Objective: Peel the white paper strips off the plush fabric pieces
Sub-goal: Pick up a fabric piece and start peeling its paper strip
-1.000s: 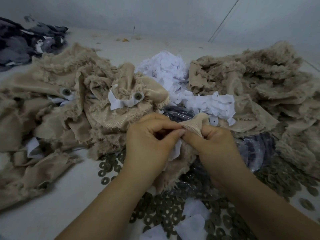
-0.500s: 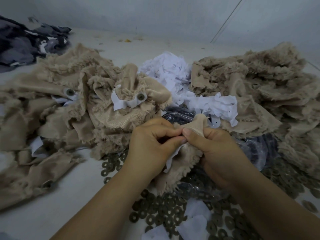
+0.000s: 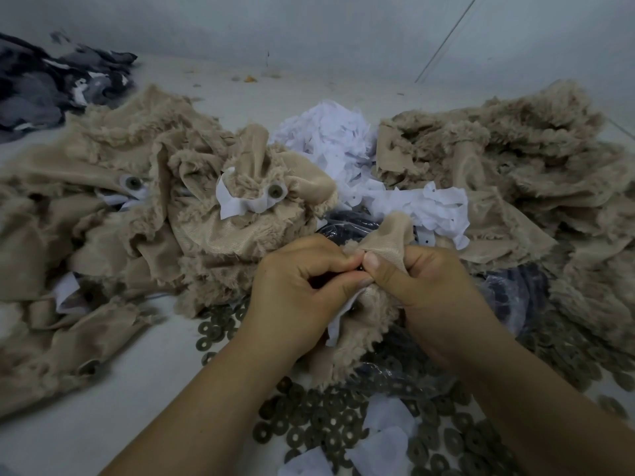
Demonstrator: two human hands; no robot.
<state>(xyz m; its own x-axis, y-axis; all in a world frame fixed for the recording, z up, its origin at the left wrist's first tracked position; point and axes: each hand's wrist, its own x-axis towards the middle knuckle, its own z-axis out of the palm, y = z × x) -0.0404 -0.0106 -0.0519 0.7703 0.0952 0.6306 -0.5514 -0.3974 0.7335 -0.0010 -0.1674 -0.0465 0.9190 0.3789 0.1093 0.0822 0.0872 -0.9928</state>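
The pale work surface (image 3: 86, 424) carries everything, and the plush piece in hand (image 3: 360, 338) serves as the landmark at its near middle. Left of that piece spreads the biggest heap of tan plush pieces (image 3: 103, 207), several with white strips and round eye studs still on them; one such piece (image 3: 254, 197), just beyond and left of the held one, shows a strip curling under its stud. Right of the landmark lies a second tan heap (image 3: 515, 159), which shows no paper from here. Beyond the landmark sits a mound of peeled white paper (image 3: 330, 139), trailing toward it in a loose strip cluster (image 3: 436, 207). Dark fabric (image 3: 51, 84) lies far off to the upper left. Under and near the landmark are a clear plastic bag (image 3: 515, 290) and a scatter of small dark washers (image 3: 319, 424). The left hand (image 3: 299, 297) pinches the white paper strip (image 3: 340, 321) between thumb and curled fingers, while the right hand (image 3: 429, 293) grips the tan backing of the held piece, its fingers folded over the fabric; the two thumbs meet tip to tip. The peel looks barely started. If the pull comes too fast or at a steep angle, the thin strip may tear and leave a stub that is hard to catch. A loose right grip would let the fabric stretch and follow the paper instead of parting from it.
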